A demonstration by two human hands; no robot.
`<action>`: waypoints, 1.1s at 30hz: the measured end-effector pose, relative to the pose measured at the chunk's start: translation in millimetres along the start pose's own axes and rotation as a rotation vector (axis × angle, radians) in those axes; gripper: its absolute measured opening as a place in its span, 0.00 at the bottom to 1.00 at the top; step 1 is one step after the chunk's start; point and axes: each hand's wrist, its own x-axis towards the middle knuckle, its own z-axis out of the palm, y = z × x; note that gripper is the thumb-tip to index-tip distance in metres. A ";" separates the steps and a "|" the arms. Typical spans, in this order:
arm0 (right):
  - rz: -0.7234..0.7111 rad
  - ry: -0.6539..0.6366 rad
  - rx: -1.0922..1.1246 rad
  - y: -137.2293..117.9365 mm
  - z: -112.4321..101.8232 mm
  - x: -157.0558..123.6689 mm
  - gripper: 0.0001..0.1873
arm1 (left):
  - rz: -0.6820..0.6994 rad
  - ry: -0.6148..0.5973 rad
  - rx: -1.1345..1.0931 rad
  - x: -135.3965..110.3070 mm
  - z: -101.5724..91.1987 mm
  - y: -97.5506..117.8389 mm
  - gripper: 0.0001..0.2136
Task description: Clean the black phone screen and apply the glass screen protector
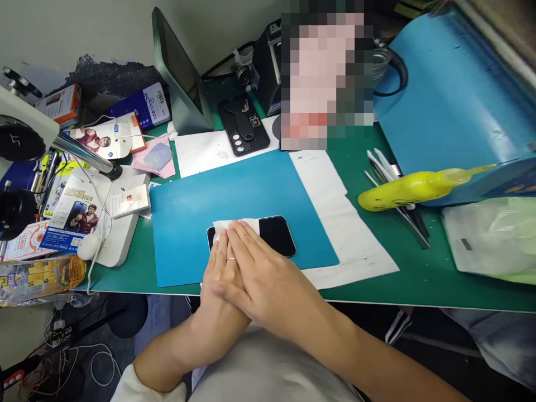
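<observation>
Head view: a phone (278,237) lies on the blue mat (247,187), white tissue (252,224) already laid partly across; pressing looks unfinished, right hand (268,279) over left hand (220,279), fingers outstretched, flat, gripping nothing visible.

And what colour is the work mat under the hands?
The work mat is blue, seen best in the head view.

Phone (277,236): black screen, pale rim, rounded corners; flat, face up, long side running left-right, near front edge of blue mat (234,184). White sheet (220,228): thin, tissue-like, lying across phone's left part, right part bare; sheet partly hidden.
</observation>
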 end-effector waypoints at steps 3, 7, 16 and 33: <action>0.007 0.000 0.030 -1.0 2.7 -6.4 0.47 | 0.037 -0.018 0.041 -4.8 -4.9 2.5 0.31; 0.026 -0.030 0.022 4.2 2.3 1.1 0.46 | 0.015 -0.009 0.074 3.5 -1.6 0.7 0.30; 0.035 0.031 0.016 7.0 -2.6 -8.7 0.46 | -0.045 0.023 0.073 3.0 21.7 10.9 0.33; 0.105 0.120 -0.037 31.3 -15.0 -15.6 0.43 | 0.108 -0.003 0.137 36.6 13.5 30.9 0.28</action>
